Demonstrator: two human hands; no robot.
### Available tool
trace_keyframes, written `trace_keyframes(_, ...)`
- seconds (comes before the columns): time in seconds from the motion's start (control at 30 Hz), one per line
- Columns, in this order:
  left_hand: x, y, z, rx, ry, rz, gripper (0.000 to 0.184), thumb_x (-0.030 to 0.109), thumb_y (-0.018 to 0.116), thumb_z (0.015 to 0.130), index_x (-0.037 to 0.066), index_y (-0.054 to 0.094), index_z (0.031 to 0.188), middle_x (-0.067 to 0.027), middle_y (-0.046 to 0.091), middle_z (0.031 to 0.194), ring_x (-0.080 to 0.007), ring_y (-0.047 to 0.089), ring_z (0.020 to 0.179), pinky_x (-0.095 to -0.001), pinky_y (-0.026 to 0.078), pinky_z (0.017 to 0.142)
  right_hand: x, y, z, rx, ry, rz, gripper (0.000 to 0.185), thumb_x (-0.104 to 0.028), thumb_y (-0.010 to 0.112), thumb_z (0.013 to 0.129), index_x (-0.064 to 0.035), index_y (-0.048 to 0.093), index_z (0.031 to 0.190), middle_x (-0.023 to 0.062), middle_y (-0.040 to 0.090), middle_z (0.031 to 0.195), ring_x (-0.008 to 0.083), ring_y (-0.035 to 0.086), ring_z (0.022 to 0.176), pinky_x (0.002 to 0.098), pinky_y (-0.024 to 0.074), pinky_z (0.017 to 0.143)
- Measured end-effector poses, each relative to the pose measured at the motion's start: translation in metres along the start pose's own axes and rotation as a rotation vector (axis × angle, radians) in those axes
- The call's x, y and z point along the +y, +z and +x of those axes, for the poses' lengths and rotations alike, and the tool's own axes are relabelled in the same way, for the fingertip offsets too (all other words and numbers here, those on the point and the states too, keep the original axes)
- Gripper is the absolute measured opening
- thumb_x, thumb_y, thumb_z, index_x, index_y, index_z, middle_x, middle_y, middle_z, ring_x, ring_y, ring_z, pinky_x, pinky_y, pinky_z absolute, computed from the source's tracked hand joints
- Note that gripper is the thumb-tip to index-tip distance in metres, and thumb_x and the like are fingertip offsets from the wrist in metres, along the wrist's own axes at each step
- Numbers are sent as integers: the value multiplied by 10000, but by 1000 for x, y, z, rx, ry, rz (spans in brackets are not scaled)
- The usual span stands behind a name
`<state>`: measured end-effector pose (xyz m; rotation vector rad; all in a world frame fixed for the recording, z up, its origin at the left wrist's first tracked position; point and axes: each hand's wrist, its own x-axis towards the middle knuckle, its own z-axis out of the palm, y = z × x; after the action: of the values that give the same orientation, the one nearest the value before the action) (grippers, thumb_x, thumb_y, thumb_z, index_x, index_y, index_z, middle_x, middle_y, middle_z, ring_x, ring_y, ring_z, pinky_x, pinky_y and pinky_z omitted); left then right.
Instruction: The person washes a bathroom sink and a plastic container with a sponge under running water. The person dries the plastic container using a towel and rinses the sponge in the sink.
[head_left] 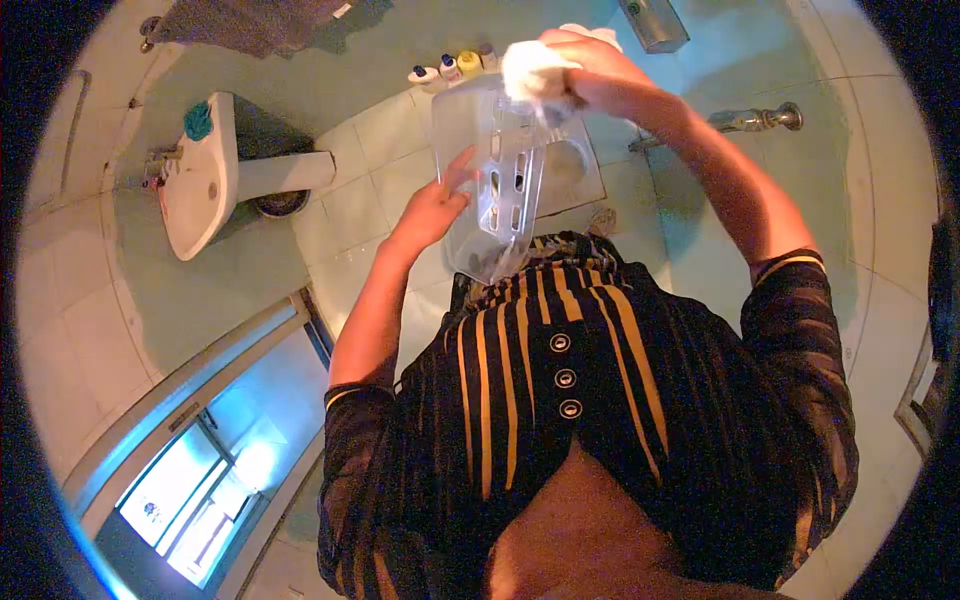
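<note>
A clear plastic bin (485, 185) with slots in it is tilted in front of the striped shirt. My left hand (438, 207) is at its left side, fingers seen against the clear wall and closed on it. A white cloth (537, 70) is bunched in my right hand (592, 75), at the bin's upper right edge. Part of the right hand's fingers is hidden by the cloth.
A white pedestal sink (225, 180) with a teal scrubber (198, 121) stands at the left. Several bottles (448, 68) line the wall's foot. A metal tap (750, 120) is at the right, a dark towel (265, 22) at the top left, a doorway at the lower left.
</note>
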<state>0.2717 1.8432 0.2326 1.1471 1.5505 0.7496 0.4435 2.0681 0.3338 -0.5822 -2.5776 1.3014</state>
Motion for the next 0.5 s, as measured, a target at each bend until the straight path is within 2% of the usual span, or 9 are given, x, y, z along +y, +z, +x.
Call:
trace_keyframes(0.03,-3,2,-5,14,-17,17,614,83,457,782,158,222,1343,-58,523,1151,-142,549,858,-269,424,775,33,-5,0,-79,-86,-108,267,-82,437,723,-21,578,942,67,539,953,171,514,841,281,438,740)
trace_keyframes(0.13,13,-17,-7,74,42,-258,615,122,477,799,121,197,1347,-94,501,1169,-180,563,880,-282,434,761,91,12,-11,3,4,122,262,-98,435,737,-3,578,934,81,554,970,183,530,863,290,438,767)
trace_keyframes(0.2,30,-20,-3,104,93,-446,642,234,501,805,121,178,1348,-123,480,1185,-219,574,873,-298,443,737,83,26,-14,198,414,1094,286,-121,466,758,1,553,1001,98,557,998,186,537,904,296,439,794)
trace_keyframes(0.23,35,-22,4,111,165,-616,689,346,524,811,121,159,1350,-151,460,1202,-258,584,866,-314,452,713,85,42,-15,185,407,1095,286,-121,466,758,1,553,1001,98,557,998,186,537,904,296,439,794)
trace_keyframes(0.3,35,-26,25,171,246,-688,705,336,526,811,110,132,1351,-167,453,1204,-279,584,875,-317,453,720,82,76,-18,260,-260,141,237,-123,499,769,-6,543,971,108,578,904,227,572,787,333,477,757)
trace_keyframes(0.33,34,-26,32,218,317,-771,723,325,528,811,100,104,1352,-182,446,1206,-300,584,885,-320,455,727,76,83,-17,265,-251,139,237,-123,499,769,-6,543,971,108,578,904,227,572,787,333,477,757)
trace_keyframes(0.4,30,-33,35,234,340,-797,656,233,476,836,72,100,1348,-176,464,1180,-290,590,863,-308,468,705,47,87,-9,83,485,1609,251,-96,494,774,-9,519,1007,115,574,920,230,572,808,347,481,760)
trace_keyframes(0.43,28,-38,34,267,366,-818,593,141,424,861,45,95,1344,-171,481,1154,-281,596,842,-296,481,683,52,89,-11,91,486,1609,251,-96,494,774,-9,519,1007,115,574,920,230,572,808,347,481,760)
trace_keyframes(0.5,24,-43,29,316,359,-812,592,134,425,861,46,90,1341,-177,480,1149,-288,595,843,-308,483,694,57,95,-14,105,538,1500,315,-151,437,820,11,466,1089,121,549,1036,229,534,947,373,411,874)
